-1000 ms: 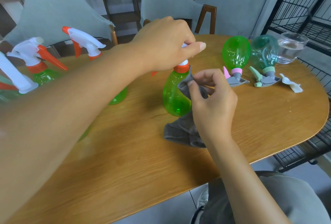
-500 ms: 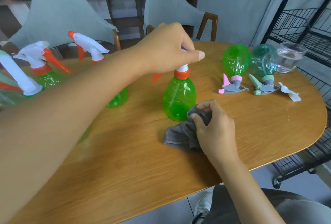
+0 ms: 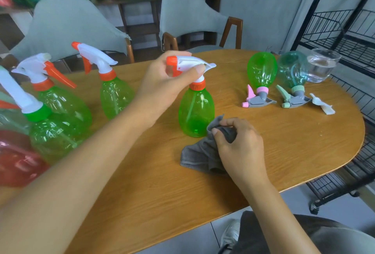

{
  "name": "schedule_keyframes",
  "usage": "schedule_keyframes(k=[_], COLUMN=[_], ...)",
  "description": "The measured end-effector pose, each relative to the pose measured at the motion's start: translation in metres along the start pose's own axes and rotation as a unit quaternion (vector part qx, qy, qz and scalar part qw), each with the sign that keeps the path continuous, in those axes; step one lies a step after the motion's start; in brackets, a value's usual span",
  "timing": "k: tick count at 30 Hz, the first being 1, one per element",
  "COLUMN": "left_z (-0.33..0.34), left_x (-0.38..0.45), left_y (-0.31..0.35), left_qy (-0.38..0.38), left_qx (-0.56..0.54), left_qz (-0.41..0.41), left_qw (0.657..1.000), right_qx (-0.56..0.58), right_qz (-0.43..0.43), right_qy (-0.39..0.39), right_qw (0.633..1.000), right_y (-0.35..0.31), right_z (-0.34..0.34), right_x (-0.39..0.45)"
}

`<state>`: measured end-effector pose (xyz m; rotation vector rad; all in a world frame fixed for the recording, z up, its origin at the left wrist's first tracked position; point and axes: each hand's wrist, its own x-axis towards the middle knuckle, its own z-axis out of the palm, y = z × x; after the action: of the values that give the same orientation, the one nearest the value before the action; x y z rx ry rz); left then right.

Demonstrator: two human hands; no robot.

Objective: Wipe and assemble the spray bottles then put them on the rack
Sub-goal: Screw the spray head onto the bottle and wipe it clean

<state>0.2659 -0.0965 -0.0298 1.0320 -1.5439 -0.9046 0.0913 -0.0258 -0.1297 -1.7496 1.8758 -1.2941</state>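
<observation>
The left hand (image 3: pixel 166 79) is gripping the white-and-orange trigger head (image 3: pixel 188 64) of a green spray bottle (image 3: pixel 196 111) that is standing upright near the middle of the wooden table (image 3: pixel 294 148), thumb lying along the near side of the head and fingers curling over its far side. Just right of and nearer than the bottle's base, the right hand (image 3: pixel 241 148) is pinching a bunched fold of the grey cloth (image 3: pixel 199 156), the rest of which is lying crumpled on the tabletop and touching the bottle's lower wall. The left forearm is crossing the near-left part of the scene and hiding part of the table there. Beyond that arm, to the left, more assembled bottles are crowding together — a green one with an orange-tipped white head (image 3: pixel 113 89) farther back, another green one with an orange lever (image 3: pixel 60 101), one with a green collar (image 3: pixel 46 132), and a blurred red bottle (image 3: pixel 16 158) at the left edge. Toward the far right, a green bottle (image 3: pixel 261 71) and a teal bottle (image 3: pixel 292 71) are standing upside down on their grey trigger heads, side by side, with a loose white plastic piece (image 3: pixel 322 106) lying just to their right and a glass of water (image 3: pixel 322 65) standing behind them. A black wire rack (image 3: pixel 345 30) is standing beyond the table's right end, and two grey-backed chairs (image 3: pixel 67 26) are facing the far side.
</observation>
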Motion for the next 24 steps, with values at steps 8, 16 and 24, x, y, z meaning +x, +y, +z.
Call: schedule_keyframes(k=[8,16,24], left_z=[0.02,0.038,0.051], left_x=[-0.032,-0.04,-0.036], left_y=[-0.04,-0.038,-0.018], left_qy=[0.031,0.027,0.062], left_qx=[-0.026,-0.003,-0.091], left_qz=[-0.076,-0.095,-0.197], left_qw=[0.996,0.995,0.974], right_qx=[-0.016,0.002,0.149], right_qz=[0.015,0.019,-0.001], right_qy=[-0.005,0.019,0.141], right_qw=[1.0,1.0,0.979], right_y=[0.002,0.003,-0.018], right_z=[0.002,0.008,0.007], right_x=[0.0,-0.002,-0.012])
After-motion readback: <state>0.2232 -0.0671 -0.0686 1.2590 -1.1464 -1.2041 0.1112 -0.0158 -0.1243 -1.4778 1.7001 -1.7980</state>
